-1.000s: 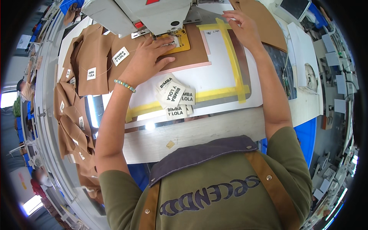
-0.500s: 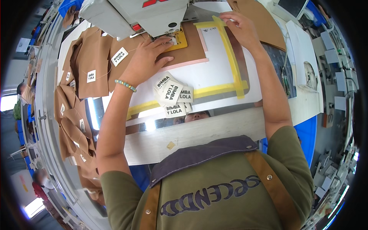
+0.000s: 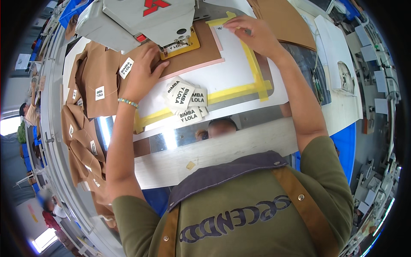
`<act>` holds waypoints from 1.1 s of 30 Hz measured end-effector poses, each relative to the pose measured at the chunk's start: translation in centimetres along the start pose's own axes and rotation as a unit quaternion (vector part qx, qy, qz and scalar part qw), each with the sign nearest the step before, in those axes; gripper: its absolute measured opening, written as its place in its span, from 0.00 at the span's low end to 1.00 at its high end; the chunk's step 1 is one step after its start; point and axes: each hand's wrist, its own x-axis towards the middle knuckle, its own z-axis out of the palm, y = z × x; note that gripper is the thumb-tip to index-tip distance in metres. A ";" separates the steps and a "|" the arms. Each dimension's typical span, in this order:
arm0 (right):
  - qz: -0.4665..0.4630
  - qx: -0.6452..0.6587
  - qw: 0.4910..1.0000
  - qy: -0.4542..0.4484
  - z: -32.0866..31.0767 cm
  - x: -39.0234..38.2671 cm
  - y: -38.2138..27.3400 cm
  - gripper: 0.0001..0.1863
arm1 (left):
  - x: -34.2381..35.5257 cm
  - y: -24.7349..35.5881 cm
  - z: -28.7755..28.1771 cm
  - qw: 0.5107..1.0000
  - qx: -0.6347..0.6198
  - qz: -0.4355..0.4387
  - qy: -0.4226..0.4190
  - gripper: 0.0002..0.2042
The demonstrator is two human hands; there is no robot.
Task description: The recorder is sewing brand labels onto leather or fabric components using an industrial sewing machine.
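Observation:
A brown fabric piece (image 3: 199,59) with a pinkish edge strip lies under the head of a white sewing machine (image 3: 141,21). Beneath the needle, a yellow frame (image 3: 192,45) surrounds a white printed label (image 3: 174,46). My left hand (image 3: 147,70) rests flat on the brown fabric left of the frame, thumb apart, fingertips partly behind the machine head. Over the far right corner of a white sheet (image 3: 235,55) edged with yellow tape (image 3: 257,73), my right hand (image 3: 257,36) has its fingers loosely bent and nothing visible in them. Several loose labels (image 3: 184,96) lie in a pile on the sheet.
Brown pieces with sewn labels (image 3: 100,77) are heaped at left, joined by threads, and hang over the table edge. A stack of brown sheets (image 3: 282,25) lies at the far right. Tweezers-like tools (image 3: 317,75) and a white box (image 3: 338,55) are beside it.
My left hand has drawn back leftward from the yellow frame, uncovering the label inside it. My right hand's fingers have bent slightly near the taped corner. The whole view has shifted a little.

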 end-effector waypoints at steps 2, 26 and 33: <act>0.001 -0.007 0.999 -0.042 0.5 -0.1 -1.2 0.14 | -0.6 -1.0 -0.6 0.998 -0.020 0.027 0.060 0.31; -0.197 -0.259 0.944 -0.051 2.8 -3.3 -9.0 0.11 | -0.9 2.4 3.0 0.980 0.028 0.156 0.120 0.07; -0.225 -0.255 0.937 -0.076 1.7 -3.8 -8.5 0.05 | -1.5 3.5 2.2 0.974 0.039 0.201 0.096 0.04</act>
